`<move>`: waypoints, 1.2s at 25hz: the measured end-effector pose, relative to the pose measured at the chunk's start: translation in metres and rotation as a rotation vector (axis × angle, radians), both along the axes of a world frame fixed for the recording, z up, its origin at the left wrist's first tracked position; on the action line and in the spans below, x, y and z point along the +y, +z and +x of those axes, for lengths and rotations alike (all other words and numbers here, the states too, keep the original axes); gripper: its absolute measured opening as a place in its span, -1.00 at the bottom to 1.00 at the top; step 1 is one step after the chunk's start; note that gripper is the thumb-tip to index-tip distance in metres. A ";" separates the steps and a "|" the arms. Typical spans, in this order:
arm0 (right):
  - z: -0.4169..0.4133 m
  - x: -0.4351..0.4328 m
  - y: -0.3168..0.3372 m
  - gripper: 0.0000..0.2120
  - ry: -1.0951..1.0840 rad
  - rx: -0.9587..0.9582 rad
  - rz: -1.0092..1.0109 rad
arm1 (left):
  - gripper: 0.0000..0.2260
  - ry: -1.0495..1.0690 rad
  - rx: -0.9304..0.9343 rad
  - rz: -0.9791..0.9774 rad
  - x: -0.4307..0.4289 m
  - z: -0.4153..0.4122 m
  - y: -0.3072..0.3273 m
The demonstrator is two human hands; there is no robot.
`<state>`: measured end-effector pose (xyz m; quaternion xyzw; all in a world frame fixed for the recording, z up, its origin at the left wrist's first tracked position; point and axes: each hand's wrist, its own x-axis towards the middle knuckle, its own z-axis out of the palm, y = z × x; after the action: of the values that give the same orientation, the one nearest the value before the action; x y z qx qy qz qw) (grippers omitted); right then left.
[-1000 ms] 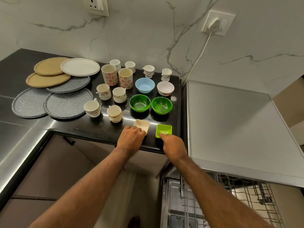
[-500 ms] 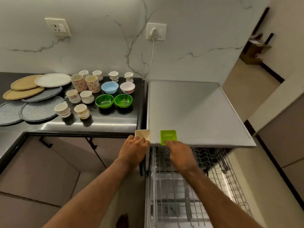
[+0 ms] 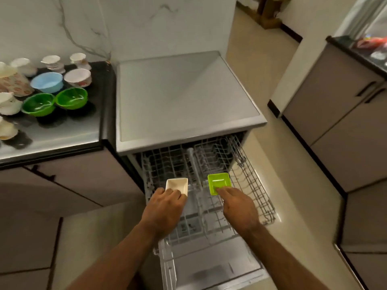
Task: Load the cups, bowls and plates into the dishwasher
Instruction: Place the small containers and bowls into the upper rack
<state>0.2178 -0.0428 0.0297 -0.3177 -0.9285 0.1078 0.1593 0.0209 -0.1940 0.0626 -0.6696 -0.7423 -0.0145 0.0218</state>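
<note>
My left hand [image 3: 165,208] grips a small cream square bowl [image 3: 177,184] over the left half of the pulled-out wire rack [image 3: 257,189] of the dishwasher [image 3: 180,95]. My right hand [image 3: 238,206] pinches a small lime-green square bowl [image 3: 218,182] over the rack's right half. Both bowls sit upright in my fingers, above the rack's wires. On the dark counter [image 3: 69,130] at the left stand two green bowls [image 3: 54,101], a blue bowl [image 3: 47,82], a white patterned bowl [image 3: 78,77] and several cups [image 3: 52,63].
The dishwasher's open door [image 3: 211,266] lies flat below the rack, in front of me. Grey cabinets [image 3: 335,114] with a dark top stand to the right across the pale floor [image 3: 301,206]. A marble wall [image 3: 146,24] rises behind the counter.
Both hands carried the square bowls off the counter's front edge, rightward and down, to over the dishwasher's rack. My view turned right, so the plates left the frame.
</note>
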 end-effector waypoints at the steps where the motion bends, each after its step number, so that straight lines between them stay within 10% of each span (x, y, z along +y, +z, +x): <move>1: 0.014 0.001 -0.016 -0.50 -0.035 0.001 -0.029 | -0.76 -0.021 -0.024 -0.014 0.005 0.009 -0.016; 14: 0.066 0.016 -0.177 -0.63 -0.300 0.125 -0.282 | -0.72 -0.163 -0.137 0.040 0.075 0.059 -0.201; 22: 0.063 0.072 -0.191 -0.44 -0.693 0.153 -1.006 | -0.69 -0.113 -0.175 0.132 0.098 0.063 -0.231; 30: 0.057 0.093 -0.210 -0.43 -0.750 -0.081 -0.927 | -0.76 -0.073 -0.197 0.176 0.103 0.067 -0.242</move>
<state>0.2750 0.0503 -0.1806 -0.6639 -0.6145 0.4261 -0.0044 0.0881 -0.0914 -0.1790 -0.6869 -0.7119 -0.1461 0.0068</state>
